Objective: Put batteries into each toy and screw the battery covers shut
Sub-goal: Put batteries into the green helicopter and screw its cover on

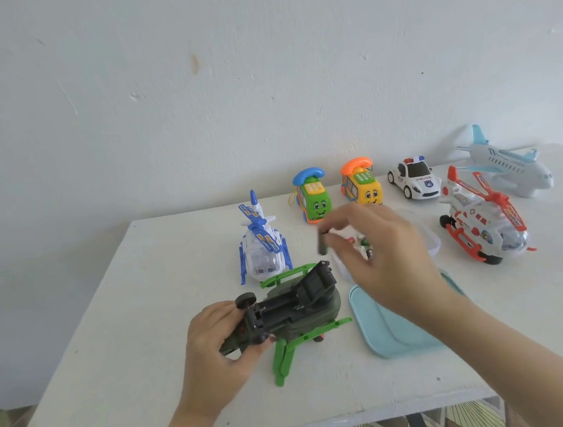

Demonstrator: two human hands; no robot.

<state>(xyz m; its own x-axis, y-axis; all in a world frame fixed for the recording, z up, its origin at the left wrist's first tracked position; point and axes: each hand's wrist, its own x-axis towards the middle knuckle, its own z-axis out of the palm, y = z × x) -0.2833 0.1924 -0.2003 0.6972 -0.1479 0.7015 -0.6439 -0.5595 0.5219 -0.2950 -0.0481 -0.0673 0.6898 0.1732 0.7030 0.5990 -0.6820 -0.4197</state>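
The green helicopter (296, 310) lies upside down near the front edge of the desk (112, 333), about the middle. The left hand (213, 343) grips one end of it with curled fingers, so the open battery slot (280, 308) faces up. The right hand (380, 255) hangs just behind it and pinches one dark battery (322, 243) between thumb and fingertips. The battery looks small, hard and smooth, so it may slip; a pinch round its middle seems best. The helicopter looks like light, stiff plastic, and its thin green parts may bend, so the body is the safe place to hold. A clear box (430, 240) sits under the right hand, with a blue lid (388, 334) nearer the front edge
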